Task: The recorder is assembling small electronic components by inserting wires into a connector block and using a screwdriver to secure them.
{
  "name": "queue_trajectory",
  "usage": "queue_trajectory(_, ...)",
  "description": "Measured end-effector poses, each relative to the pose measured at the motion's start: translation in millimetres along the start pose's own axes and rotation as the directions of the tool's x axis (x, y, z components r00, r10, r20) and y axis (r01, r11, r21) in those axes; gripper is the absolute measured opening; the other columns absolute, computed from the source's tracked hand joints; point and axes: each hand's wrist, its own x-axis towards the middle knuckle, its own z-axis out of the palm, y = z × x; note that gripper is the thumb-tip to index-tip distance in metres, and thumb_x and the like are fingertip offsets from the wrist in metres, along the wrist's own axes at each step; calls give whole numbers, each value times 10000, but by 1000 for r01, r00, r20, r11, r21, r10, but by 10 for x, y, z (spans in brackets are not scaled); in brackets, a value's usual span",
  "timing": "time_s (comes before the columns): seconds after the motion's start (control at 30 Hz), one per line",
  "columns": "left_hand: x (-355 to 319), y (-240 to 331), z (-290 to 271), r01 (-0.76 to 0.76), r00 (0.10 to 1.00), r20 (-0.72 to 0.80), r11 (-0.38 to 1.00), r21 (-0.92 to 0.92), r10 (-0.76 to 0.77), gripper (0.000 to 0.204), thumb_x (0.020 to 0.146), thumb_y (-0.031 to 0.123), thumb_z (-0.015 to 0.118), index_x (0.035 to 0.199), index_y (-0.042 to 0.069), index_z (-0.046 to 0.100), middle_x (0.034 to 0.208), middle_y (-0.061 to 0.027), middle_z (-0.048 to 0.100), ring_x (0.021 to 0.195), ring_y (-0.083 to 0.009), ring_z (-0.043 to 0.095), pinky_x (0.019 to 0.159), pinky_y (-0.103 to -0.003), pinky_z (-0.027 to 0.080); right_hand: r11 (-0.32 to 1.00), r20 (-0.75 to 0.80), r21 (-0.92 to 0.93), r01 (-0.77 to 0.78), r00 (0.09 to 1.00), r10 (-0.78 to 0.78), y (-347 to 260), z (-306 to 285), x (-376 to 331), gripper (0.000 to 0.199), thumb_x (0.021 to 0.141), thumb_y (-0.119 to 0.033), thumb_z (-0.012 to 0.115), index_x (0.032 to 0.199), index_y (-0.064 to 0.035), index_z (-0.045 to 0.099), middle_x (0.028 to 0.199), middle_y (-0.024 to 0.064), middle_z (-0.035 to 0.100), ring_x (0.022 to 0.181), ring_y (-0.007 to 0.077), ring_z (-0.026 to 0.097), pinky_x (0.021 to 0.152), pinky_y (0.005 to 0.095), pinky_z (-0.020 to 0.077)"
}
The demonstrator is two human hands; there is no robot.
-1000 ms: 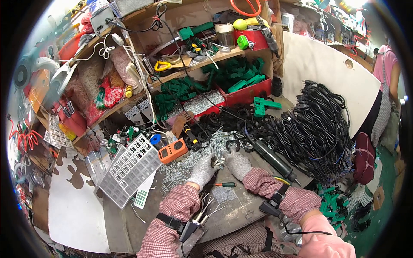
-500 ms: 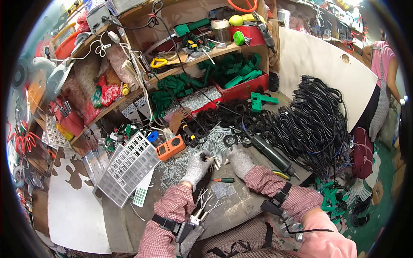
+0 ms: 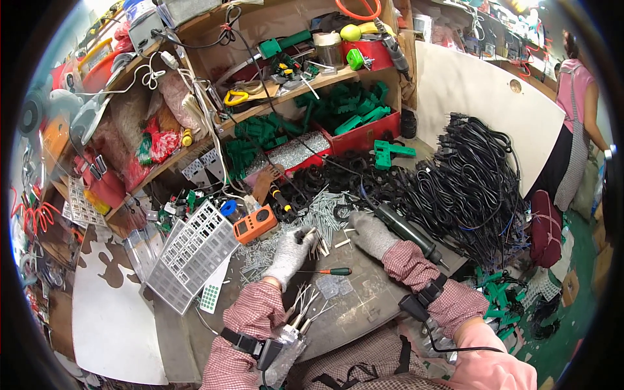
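My left hand (image 3: 290, 255), in a pale grey glove, is closed around several short white tubular pieces (image 3: 318, 246), whose ends stick out past the fingertips. My gloved right hand (image 3: 372, 236) is over the right edge of a heap of long silvery screws (image 3: 320, 218). Its fingers are bent together, and a thin pale tip shows at them; what they hold is hidden. A short white piece (image 3: 342, 244) lies between the hands. Below them are a screwdriver (image 3: 339, 272) with a green handle and some clear plastic pieces (image 3: 333, 285).
An orange meter (image 3: 256, 224) and a slotted metal plate (image 3: 193, 255) are at the left. A green-and-black electric screwdriver (image 3: 408, 232) lies right of my right hand, before a pile of black cables (image 3: 465, 182). Red bins (image 3: 364, 134) with green parts stand behind. White-ended wires (image 3: 302, 315) lie beside my left forearm.
My right hand has moved right, away from the left one, leaving a white piece on the table between them. My left hand has shifted slightly left, still holding the white pieces.
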Motion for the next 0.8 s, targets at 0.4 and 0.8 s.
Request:
queue_trajectory(0.4, -14, 72, 56, 35, 989, -142, 996, -79, -46, 299, 957, 230, 649, 1163, 25, 722, 1075, -197, 720, 1005, -327, 696, 877, -374, 528, 903, 19, 430, -19, 1000, 12, -303, 71, -27, 255, 942, -170, 643, 1134, -14, 579, 974, 143, 652, 919, 292, 674, 803, 395, 535)
queue_trajectory(0.8, -53, 598, 510, -221, 966, 35, 758, 613, 254, 423, 932, 153, 618, 1351, 98, 601, 1238, -172, 605, 1165, -377, 570, 980, -464, 470, 709, -356, 652, 269, 934, -27, -209, 495, 1, 521, 882, 55, 613, 1375, 31, 446, 1186, 215, 654, 1104, 325, 665, 961, 371, 526)
